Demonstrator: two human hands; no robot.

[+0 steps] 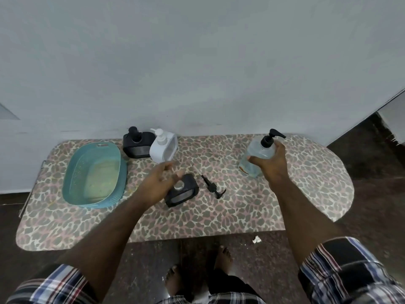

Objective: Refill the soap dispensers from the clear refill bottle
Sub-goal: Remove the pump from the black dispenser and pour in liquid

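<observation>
My right hand (272, 164) is wrapped around the clear refill bottle (255, 155), which has a black pump top and stands at the right of the table. My left hand (158, 178) hovers with its fingers spread just left of a black dispenser (183, 194) whose neck is uncovered. That dispenser's black pump (211, 186) lies flat on the table to its right. At the back by the wall stand a second black dispenser (137, 144) and a white dispenser (164, 147), both with their pumps on.
A teal plastic basin (72, 172) sits on the left of the leopard-print table (285, 205). The wall runs close behind the table. A scrap of white paper (256, 239) lies on the dark floor near my bare feet.
</observation>
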